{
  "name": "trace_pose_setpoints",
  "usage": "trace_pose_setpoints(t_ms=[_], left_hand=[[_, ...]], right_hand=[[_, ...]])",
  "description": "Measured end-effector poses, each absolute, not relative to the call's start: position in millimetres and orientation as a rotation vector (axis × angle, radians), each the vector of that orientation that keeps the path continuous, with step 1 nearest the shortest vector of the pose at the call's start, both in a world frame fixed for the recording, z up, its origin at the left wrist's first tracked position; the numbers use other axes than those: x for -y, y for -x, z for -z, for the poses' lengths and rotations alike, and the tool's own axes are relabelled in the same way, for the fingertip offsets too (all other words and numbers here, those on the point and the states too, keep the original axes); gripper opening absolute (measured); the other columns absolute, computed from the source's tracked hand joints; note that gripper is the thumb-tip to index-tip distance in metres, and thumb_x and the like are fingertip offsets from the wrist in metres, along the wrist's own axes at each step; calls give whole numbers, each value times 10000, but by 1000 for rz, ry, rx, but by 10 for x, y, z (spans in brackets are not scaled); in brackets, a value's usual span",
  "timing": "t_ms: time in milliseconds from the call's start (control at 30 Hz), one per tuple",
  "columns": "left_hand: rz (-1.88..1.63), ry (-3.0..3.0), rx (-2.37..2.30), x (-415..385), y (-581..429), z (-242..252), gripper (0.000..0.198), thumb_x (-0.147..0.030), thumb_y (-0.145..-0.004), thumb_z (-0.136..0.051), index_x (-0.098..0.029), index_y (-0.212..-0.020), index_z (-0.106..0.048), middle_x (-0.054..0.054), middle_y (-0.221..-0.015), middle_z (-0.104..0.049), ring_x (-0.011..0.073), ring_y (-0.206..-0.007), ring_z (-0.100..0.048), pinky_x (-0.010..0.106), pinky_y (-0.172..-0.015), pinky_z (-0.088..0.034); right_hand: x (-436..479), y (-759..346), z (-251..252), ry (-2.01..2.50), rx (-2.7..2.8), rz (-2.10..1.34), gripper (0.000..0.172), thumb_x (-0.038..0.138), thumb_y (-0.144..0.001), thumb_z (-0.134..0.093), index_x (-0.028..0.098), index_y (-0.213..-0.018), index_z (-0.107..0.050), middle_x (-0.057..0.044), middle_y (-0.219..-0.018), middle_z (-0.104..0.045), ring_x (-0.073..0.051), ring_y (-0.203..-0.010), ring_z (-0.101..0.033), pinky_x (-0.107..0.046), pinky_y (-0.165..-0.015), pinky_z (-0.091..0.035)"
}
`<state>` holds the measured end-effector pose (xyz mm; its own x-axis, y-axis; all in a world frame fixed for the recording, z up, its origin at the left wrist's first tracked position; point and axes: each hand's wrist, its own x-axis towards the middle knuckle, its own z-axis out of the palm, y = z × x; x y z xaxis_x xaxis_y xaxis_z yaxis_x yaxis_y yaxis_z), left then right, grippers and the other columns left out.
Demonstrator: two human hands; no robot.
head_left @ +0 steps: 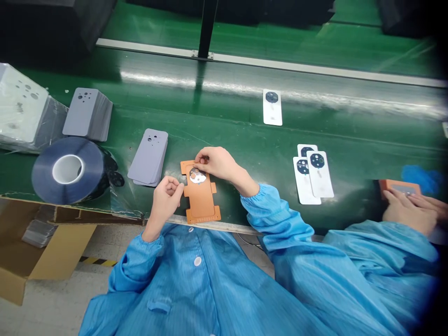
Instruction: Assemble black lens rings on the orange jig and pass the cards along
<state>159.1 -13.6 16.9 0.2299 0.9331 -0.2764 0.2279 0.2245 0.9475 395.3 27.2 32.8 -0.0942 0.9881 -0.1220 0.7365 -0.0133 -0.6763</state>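
An orange fixture (202, 201) lies flat on the green bench close to my body. A round silvery piece with holes (198, 175) sits at its upper end. My right hand (219, 163) is over the fixture's top edge, thumb and forefinger pinched at the round piece; what they hold is too small to make out. Left of the fixture is my left hand (167, 196), closed with thumb against forefinger, its tip near the fixture's left edge. Anything in that pinch is hidden. A short stack of grey plates (147, 158) lies beyond my left hand.
A tape roll (68, 169), a taller grey stack (81, 112) and wrapped plates (24, 107) stand left. White plates with dark circles (320, 177) lie right, another (272, 112) farther back. A co-worker's hands (413, 210) touch an orange block. An open carton (52, 252) is below left.
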Motion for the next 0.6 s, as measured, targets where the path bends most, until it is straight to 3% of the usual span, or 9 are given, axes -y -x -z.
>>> trace_pose_setpoints(t_ms=[233,367,467,533,600], left_hand=[[-967,-1422,-1400,266,-1150,-555,232,-389,-894,-744,-196,-888,-616,-55,-651,-591,87,-482,-555,204,-479,-439],[-1087,-1704,-1664,32,-971,-538,221,-399,-924,-705,-183,-969,-689,13,-862,-672,123,-701,-631,240,-642,-520],[-1020,-2011,-1800,-129,-890,-422,433,-453,-891,-749,-181,-1225,-704,136,-1272,-655,264,-1129,-657,405,-965,-558],[-911,-2160,-1812,-170,-864,-337,664,-508,-850,-797,-162,-1393,-638,214,-1495,-533,384,-1388,-517,543,-1157,-447],[-807,-2232,-1788,-163,-855,-265,769,-534,-847,-802,-139,-1470,-584,259,-1597,-440,449,-1482,-418,615,-1214,-375]], right_hand=[[-386,-3987,-393,1810,1885,-997,46,229,-818,-794,183,-816,-793,-2,-741,-754,-137,-677,-653,-269,-657,-418],[-496,-4004,-427,1775,1773,-1182,74,231,-774,-790,162,-748,-794,-4,-659,-729,-127,-594,-628,-266,-623,-431],[-544,-3982,-421,1783,1770,-1159,85,241,-772,-777,166,-733,-789,-7,-679,-740,-122,-588,-616,-263,-611,-424],[-545,-3953,-399,1805,1737,-1101,116,274,-804,-755,171,-763,-790,-9,-708,-752,-121,-595,-615,-261,-614,-424],[-529,-3921,-374,1819,1688,-1070,174,326,-843,-727,171,-792,-786,-11,-693,-744,-124,-586,-609,-262,-612,-429]])
